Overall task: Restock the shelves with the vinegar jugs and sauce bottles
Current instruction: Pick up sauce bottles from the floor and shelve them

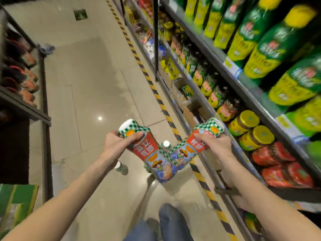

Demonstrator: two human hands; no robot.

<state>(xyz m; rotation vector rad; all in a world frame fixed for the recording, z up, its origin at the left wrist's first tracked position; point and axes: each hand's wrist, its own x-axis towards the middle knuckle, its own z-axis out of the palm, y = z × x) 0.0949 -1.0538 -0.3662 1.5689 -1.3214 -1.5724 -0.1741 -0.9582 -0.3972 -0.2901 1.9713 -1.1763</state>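
Observation:
I hold two sauce bottles with green-checked necks, white caps and red and blue labels above the aisle floor. My left hand [115,145] grips the left sauce bottle [152,153] near its neck. My right hand [215,144] grips the right sauce bottle [192,146] the same way. The two bottles tilt toward each other and their bases meet in the middle. More bottles of the same kind stand on the floor below: one [121,167] near my left wrist, another [165,145] behind the held pair.
Shelves [246,87] on the right carry green and yellow jugs, yellow-lidded jars [246,122] and red packs [278,162]. A yellow-black hazard stripe [156,94] runs along their base. A dark shelf [26,108] stands left, with a green carton [15,206] at bottom left. My knees [166,225] are low.

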